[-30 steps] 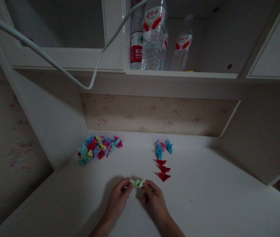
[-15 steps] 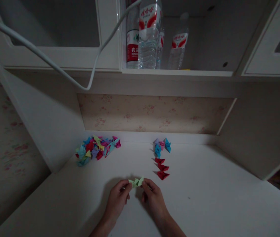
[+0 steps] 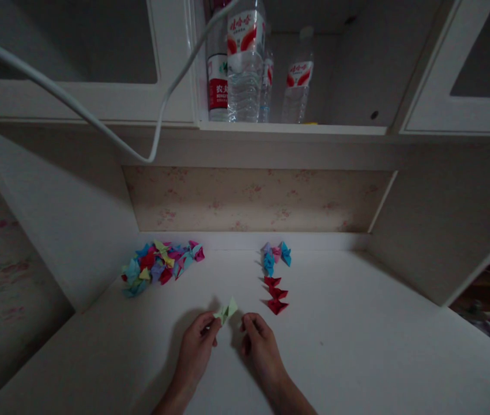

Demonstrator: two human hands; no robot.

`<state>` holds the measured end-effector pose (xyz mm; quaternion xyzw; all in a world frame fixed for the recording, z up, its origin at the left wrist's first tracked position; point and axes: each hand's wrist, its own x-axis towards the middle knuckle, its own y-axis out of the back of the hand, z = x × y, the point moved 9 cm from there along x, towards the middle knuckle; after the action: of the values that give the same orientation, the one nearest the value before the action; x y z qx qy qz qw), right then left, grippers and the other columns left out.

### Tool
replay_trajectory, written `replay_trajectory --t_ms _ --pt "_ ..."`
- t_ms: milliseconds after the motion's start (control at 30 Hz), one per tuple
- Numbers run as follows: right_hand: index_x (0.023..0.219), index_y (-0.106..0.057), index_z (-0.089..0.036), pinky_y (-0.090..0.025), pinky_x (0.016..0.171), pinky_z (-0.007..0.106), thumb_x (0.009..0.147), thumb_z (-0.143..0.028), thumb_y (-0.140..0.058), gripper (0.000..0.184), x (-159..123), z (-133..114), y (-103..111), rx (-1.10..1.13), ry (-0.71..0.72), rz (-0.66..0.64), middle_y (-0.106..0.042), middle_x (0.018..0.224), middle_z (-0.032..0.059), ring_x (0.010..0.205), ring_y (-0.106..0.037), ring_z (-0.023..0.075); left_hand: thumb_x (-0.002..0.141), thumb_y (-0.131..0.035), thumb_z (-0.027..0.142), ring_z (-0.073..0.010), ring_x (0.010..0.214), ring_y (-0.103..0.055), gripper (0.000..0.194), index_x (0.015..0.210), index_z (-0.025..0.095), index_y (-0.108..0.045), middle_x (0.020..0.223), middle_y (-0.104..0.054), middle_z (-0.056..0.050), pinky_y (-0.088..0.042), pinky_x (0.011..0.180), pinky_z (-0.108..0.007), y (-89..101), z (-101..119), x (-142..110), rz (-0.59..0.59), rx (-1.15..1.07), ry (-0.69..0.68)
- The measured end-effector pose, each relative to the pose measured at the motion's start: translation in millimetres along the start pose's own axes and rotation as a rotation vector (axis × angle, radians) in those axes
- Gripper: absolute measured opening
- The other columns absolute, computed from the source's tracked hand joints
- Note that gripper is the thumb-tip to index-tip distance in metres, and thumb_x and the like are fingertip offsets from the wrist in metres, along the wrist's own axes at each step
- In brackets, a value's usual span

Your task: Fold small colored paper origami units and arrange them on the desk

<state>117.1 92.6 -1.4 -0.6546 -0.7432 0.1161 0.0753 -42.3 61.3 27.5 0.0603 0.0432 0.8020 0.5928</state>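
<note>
A light green origami piece (image 3: 226,312) with pointed wings is pinched between the thumb and fingers of my left hand (image 3: 200,340), above the white desktop. My right hand (image 3: 261,340) is just to the right of it, apart from the paper, with curled fingers and nothing visible in them. Beyond my right hand, three red origami pieces (image 3: 276,293) lie in a column. Behind those sits a small group of blue, pink and purple origami pieces (image 3: 270,262).
A pile of mixed-colour origami (image 3: 158,262) lies at the back left of the white desktop (image 3: 349,357). Overhead, an open shelf (image 3: 335,129) holds several plastic bottles (image 3: 245,63). A white cable (image 3: 98,122) hangs in front of the cabinet.
My right hand has let go of the green origami piece and is now apart from it. The paper's right end has tilted up in my left hand. The view has shifted slightly right.
</note>
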Motion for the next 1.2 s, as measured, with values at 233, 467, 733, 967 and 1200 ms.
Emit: replay_trajectory --t_ms 233,467,733,967,1200 --pt "0.075 -0.055 -0.017 -0.028 0.039 0.018 0.081 -0.049 -0.058 0.033 -1 -2 -8 0.054 0.003 -0.06 -0.043 0.053 -0.0072 0.041 -0.037 0.0065 0.082 -0.054 0.04 -0.0181 0.076 -0.066 0.032 0.1 0.014 -0.061 0.089 -0.07 -0.008 -0.049 0.065 -0.024 -63.3 60 22 -0.107 0.111 -0.2" --pt "0.079 -0.058 -0.015 -0.027 0.042 0.02 0.084 -0.044 -0.053 0.03 0 1 -7 -0.06 0.017 -0.077 -0.046 0.054 -0.0057 0.044 -0.038 0.0083 0.087 -0.046 0.027 -0.014 0.075 -0.062 0.026 0.079 0.021 -0.07 0.079 -0.069 -0.002 -0.043 0.07 -0.022 -167.8 101 72 -0.289 0.598 -0.447" --pt "0.085 -0.064 -0.015 -0.038 0.053 0.023 0.081 -0.038 -0.051 0.027 -2 -1 -9 -0.067 0.053 -0.119 -0.062 0.071 0.003 0.061 -0.051 0.0144 0.082 -0.053 0.025 -0.0179 0.09 -0.056 0.024 0.071 0.022 -0.074 0.085 -0.063 -0.005 -0.039 0.085 -0.026 -219.0 89 103 -0.292 0.848 -0.502" --pt "0.079 -0.064 -0.015 -0.039 0.054 0.024 0.079 -0.028 -0.049 0.019 -2 -3 -8 -0.118 0.018 -0.132 -0.062 0.069 0.0024 0.063 -0.052 0.0155 0.083 -0.052 0.029 -0.0229 0.099 -0.052 0.025 0.074 0.022 -0.075 0.099 -0.061 -0.007 -0.038 0.086 -0.032 -223.2 81 109 -0.265 0.995 -0.489" --pt "0.083 -0.069 -0.015 -0.043 0.061 0.025 0.076 -0.017 -0.047 0.023 -5 -19 -14 -0.066 0.069 -0.161 -0.066 0.074 0.0031 0.072 -0.055 0.0181 0.085 -0.05 0.026 -0.0264 0.104 -0.05 0.025 0.08 0.021 -0.074 0.105 -0.059 -0.009 -0.037 0.087 -0.039 -227.5 81 108 -0.259 1.058 -0.495"
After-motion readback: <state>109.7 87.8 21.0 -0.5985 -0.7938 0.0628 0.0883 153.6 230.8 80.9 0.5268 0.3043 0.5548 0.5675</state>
